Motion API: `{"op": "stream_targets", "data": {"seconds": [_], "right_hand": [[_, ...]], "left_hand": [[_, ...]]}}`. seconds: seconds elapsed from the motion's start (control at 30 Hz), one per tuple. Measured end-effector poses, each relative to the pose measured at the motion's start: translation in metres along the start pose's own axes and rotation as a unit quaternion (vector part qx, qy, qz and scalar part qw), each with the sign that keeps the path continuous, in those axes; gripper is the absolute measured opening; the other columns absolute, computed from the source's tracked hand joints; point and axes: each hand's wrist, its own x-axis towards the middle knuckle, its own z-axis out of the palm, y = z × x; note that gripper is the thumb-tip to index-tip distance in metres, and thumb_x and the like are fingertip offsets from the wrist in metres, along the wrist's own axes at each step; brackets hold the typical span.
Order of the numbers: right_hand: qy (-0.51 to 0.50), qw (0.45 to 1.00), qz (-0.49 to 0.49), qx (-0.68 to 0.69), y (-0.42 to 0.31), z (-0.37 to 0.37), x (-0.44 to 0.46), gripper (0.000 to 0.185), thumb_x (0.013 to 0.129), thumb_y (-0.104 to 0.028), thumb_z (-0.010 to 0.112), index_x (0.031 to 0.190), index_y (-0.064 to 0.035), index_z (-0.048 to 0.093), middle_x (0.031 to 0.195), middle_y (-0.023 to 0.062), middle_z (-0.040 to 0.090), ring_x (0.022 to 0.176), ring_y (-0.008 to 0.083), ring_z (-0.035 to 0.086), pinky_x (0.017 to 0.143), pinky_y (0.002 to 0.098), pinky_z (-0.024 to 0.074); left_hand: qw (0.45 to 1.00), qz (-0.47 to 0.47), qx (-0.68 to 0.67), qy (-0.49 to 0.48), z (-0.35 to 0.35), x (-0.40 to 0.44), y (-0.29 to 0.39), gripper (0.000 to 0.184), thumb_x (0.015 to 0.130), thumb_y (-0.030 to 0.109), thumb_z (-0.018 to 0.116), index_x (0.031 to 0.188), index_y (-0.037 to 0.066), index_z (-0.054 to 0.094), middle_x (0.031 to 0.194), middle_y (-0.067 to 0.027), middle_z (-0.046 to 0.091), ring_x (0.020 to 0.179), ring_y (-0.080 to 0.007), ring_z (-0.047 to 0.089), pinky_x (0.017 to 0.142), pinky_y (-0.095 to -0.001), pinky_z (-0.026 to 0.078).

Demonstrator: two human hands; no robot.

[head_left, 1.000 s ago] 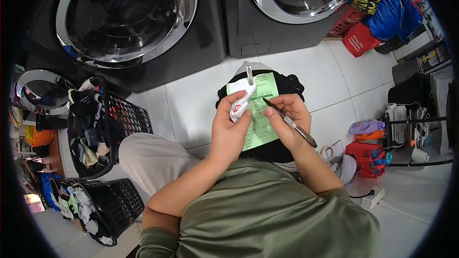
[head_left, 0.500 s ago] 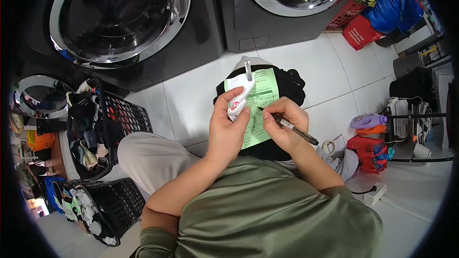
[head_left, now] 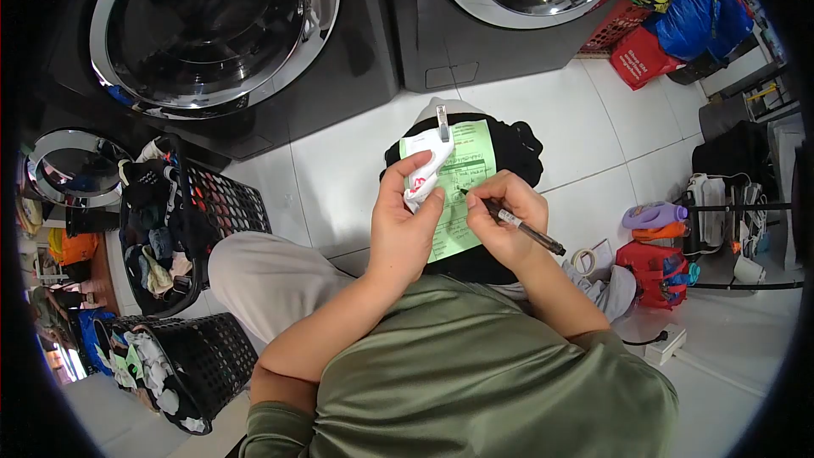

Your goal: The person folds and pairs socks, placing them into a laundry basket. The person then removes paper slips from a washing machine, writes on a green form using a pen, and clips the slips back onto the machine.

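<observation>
My left hand [head_left: 403,216] is closed around a folded white paper with red print [head_left: 424,178], pinched between thumb and fingers. Beneath it lies a green printed form [head_left: 471,153] with handwriting on it. A metal clip [head_left: 443,123] grips the top of the papers. In my right hand [head_left: 511,219] is a dark marker pen [head_left: 534,236], its tip at the middle of the green form. Both papers rest over black fabric [head_left: 519,153] in front of my lap; what supports it is hidden.
Two dark front-loading machines [head_left: 356,59] stand ahead. On the left are black baskets [head_left: 233,203] filled with clothes. To the right, a purple bottle [head_left: 653,216], a red bag [head_left: 649,271] and a tape roll [head_left: 583,261] sit near a black rack [head_left: 738,205].
The pen tip has shifted very slightly on the green form. Both hands keep the same hold, and the view has moved a little.
</observation>
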Motion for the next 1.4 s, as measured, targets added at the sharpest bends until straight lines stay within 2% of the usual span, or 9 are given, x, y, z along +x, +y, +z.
{"op": "stream_targets", "data": {"seconds": [0.13, 0.43, 0.53, 0.73, 0.93, 1.03, 1.13, 1.4], "right_hand": [[0.045, 0.998, 0.023, 0.032, 0.0002, 0.0031, -0.0005, 0.01, 0.08, -0.001, 0.072, 0.084, -0.002, 0.063, 0.077, 0.0045, 0.065, 0.064, 0.0054, 0.059, 0.057, 0.0217, 0.0462], [0.044, 0.999, 0.024, 0.014, -0.0004, 0.0045, 0.0013, 0.011, 0.08, -0.001, 0.072, 0.084, -0.0024, 0.062, 0.075, 0.0033, 0.064, 0.063, 0.0058, 0.059, 0.057, 0.022, 0.0469], [0.021, 0.999, 0.022, -0.03, -0.0039, -0.0001, 0.0023, 0.011, 0.08, -0.001, 0.073, 0.084, -0.0025, 0.062, 0.075, 0.0035, 0.065, 0.063, 0.0063, 0.06, 0.058, 0.0223, 0.0477], [0.046, 0.998, 0.039, 0.025, 0.003, 0.0012, -0.0011, 0.011, 0.08, -0.001, 0.072, 0.084, -0.0029, 0.063, 0.075, 0.0033, 0.065, 0.064, 0.0063, 0.06, 0.059, 0.0226, 0.0483], [0.054, 0.997, 0.045, 0.021, -0.0015, 0.0052, 0.0022, 0.011, 0.08, -0.002, 0.073, 0.083, -0.003, 0.063, 0.074, 0.0034, 0.065, 0.064, 0.0056, 0.06, 0.058, 0.0222, 0.0474], [0.028, 0.999, 0.045, -0.01, -0.0041, 0.0011, 0.0017, 0.011, 0.079, -0.002, 0.073, 0.083, -0.0033, 0.063, 0.074, 0.003, 0.065, 0.063, 0.0051, 0.059, 0.057, 0.0218, 0.0462], [0.013, 1.0, 0.013, -0.01, 0.0003, 0.0014, 0.0013, 0.01, 0.084, 0.006, 0.066, 0.088, 0.0, 0.059, 0.081, 0.0032, 0.061, 0.064, 0.0029, 0.051, 0.055, 0.0192, 0.0391], [0.019, 0.999, 0.027, 0.012, -0.0002, 0.0024, 0.0013, 0.011, 0.084, 0.007, 0.065, 0.088, 0.0, 0.058, 0.081, 0.0032, 0.06, 0.063, 0.0029, 0.05, 0.056, 0.0193, 0.0398]], "left_hand": [[1.0, 0.001, 0.006, 0.001, 0.0009, -0.0003, 0.0008, 0.041, 0.092, -0.007, 0.059, 0.131, 0.002, 0.049, 0.121, -0.0093, 0.059, 0.109, -0.0143, 0.058, 0.094, -0.0293, 0.048], [1.0, 0.01, 0.015, -0.001, 0.0012, -0.0005, 0.0001, 0.041, 0.093, -0.007, 0.058, 0.132, 0.003, 0.049, 0.121, -0.0094, 0.058, 0.108, -0.0141, 0.058, 0.094, -0.029, 0.048], [1.0, 0.003, 0.006, -0.001, 0.0005, 0.0003, -0.0018, 0.041, 0.093, -0.007, 0.058, 0.132, 0.003, 0.048, 0.121, -0.0093, 0.058, 0.108, -0.0142, 0.058, 0.094, -0.0292, 0.048], [1.0, -0.006, 0.004, 0.002, 0.0014, 0.0002, -0.0002, 0.041, 0.093, -0.007, 0.058, 0.132, 0.003, 0.049, 0.121, -0.0093, 0.059, 0.108, -0.0139, 0.058, 0.093, -0.0289, 0.048], [1.0, 0.003, 0.014, 0.001, 0.0013, 0.0001, -0.0008, 0.041, 0.093, -0.007, 0.058, 0.131, 0.002, 0.049, 0.121, -0.009, 0.059, 0.107, -0.0136, 0.058, 0.094, -0.0287, 0.048], [1.0, 0.004, 0.003, 0.002, 0.0015, 0.0001, -0.0015, 0.041, 0.093, -0.007, 0.058, 0.131, 0.003, 0.049, 0.121, -0.009, 0.059, 0.108, -0.0137, 0.058, 0.094, -0.0287, 0.048], [1.0, 0.003, 0.004, 0.001, 0.0003, 0.0007, -0.0035, 0.041, 0.092, -0.008, 0.058, 0.131, 0.002, 0.049, 0.121, -0.0092, 0.059, 0.108, -0.0138, 0.058, 0.094, -0.0289, 0.048], [1.0, 0.005, -0.003, 0.001, 0.0017, 0.0009, -0.003, 0.041, 0.092, -0.008, 0.058, 0.131, 0.002, 0.049, 0.122, -0.0095, 0.058, 0.109, -0.0141, 0.058, 0.094, -0.0289, 0.048]]}}
